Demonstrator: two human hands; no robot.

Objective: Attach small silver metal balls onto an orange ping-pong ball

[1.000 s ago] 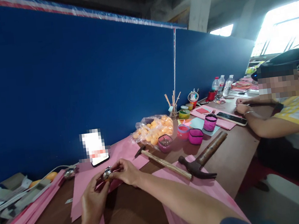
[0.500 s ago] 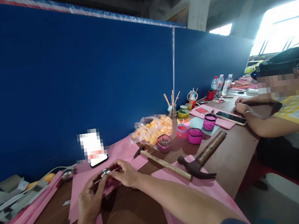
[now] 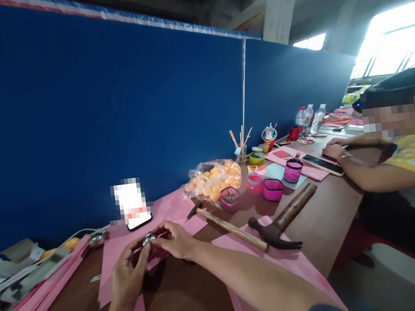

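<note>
Left hand (image 3: pixel 128 272) and right hand (image 3: pixel 175 241), both pinching one shiny metal piece (image 3: pixel 148 238) between them — pink paper (image 3: pixel 108 271) beneath, a phone (image 3: pixel 139 219) just beyond, a claw hammer (image 3: pixel 277 227) to the right hand's right.

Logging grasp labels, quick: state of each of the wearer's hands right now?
Left hand: closed, thumb and fingers holding the shiny metal piece.
Right hand: closed, fingertips gripping the same piece from its other side.
</note>
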